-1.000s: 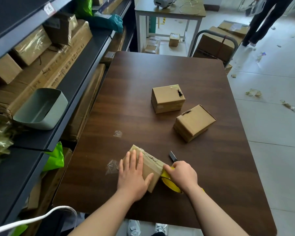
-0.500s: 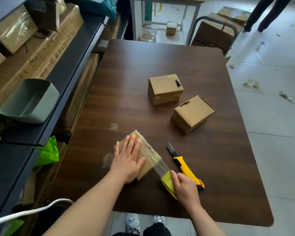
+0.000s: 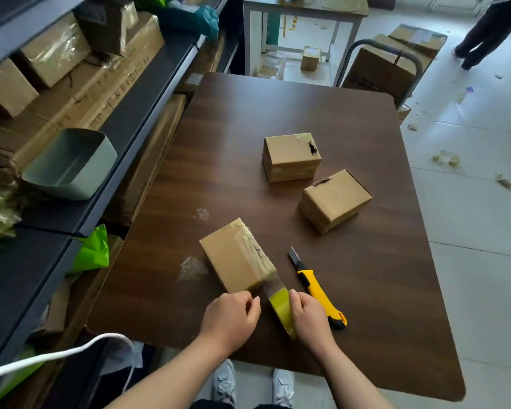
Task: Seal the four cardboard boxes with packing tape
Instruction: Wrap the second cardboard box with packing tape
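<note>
Three small cardboard boxes lie on the dark wooden table [image 3: 366, 290]. The nearest box [image 3: 233, 261] has clear tape along its right edge, and a strip runs from its near corner to the yellow tape roll [image 3: 282, 309]. My right hand [image 3: 310, 320] grips that roll just behind the box. My left hand [image 3: 233, 318] hovers beside the roll with fingers loosely curled, holding nothing that I can see. Two more boxes sit farther back: one box [image 3: 291, 156] with a dark tear on top, another box [image 3: 335, 199] at an angle to the right.
A yellow utility knife [image 3: 319, 293] with its blade out lies right of the roll. Scraps of clear tape [image 3: 192, 268] stick to the table. Shelves [image 3: 148, 93] with cartons and a grey bin [image 3: 68, 165] run along the left. A person [image 3: 490, 31] stands at far right.
My left hand has lifted off the nearest box and drawn back beside the roll. My right hand has pulled the roll away from the box, stretching out a strip of tape and uncovering the knife.
</note>
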{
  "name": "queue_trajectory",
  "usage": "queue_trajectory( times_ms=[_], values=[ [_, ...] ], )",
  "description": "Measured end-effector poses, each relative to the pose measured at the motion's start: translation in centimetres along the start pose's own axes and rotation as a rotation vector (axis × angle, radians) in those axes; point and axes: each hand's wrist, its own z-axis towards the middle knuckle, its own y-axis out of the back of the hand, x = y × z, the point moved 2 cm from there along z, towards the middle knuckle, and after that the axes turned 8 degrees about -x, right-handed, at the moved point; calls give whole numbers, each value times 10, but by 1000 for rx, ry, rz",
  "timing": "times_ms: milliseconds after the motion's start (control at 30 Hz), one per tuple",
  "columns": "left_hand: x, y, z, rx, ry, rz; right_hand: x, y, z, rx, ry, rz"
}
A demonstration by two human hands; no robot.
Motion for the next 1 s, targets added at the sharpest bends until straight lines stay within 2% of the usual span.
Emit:
queue_trajectory(
  times_ms=[67, 133, 200, 267, 333, 433, 467, 567, 667, 867, 1000],
  values=[
    [-5, -17, 0, 105, 272, -223, 3, 1, 2, 34, -13, 19],
    [-14, -33, 7, 131, 531, -528, 5, 3, 4, 73, -7, 13],
    [-22, -50, 15, 104, 757, -834, 4, 4, 7, 120, -4, 9],
    [-27, -61, 20, 20, 855, -986, 2, 5, 8, 197, -6, -11],
    [-28, -66, 22, -37, 888, -1035, 0, 11, 13, 213, 23, -80],
    [-29, -68, 22, -39, 926, -1116, -3, 30, 30, -23, 103, -325],
    [-28, -69, 22, -38, 928, -1132, -5, 35, 37, -55, 105, -425],
    [-27, -71, 21, -44, 921, -1153, -14, 39, 55, 52, 98, -650],
    [-25, -74, 22, -71, 938, -1153, -21, 38, 63, 175, 48, -636],
    [-18, -71, 25, -74, 934, -1034, 1, 63, 65, 253, 87, -422],
    [-19, -67, 27, -51, 894, -962, 26, 94, 57, 238, 327, -650]
  ],
)
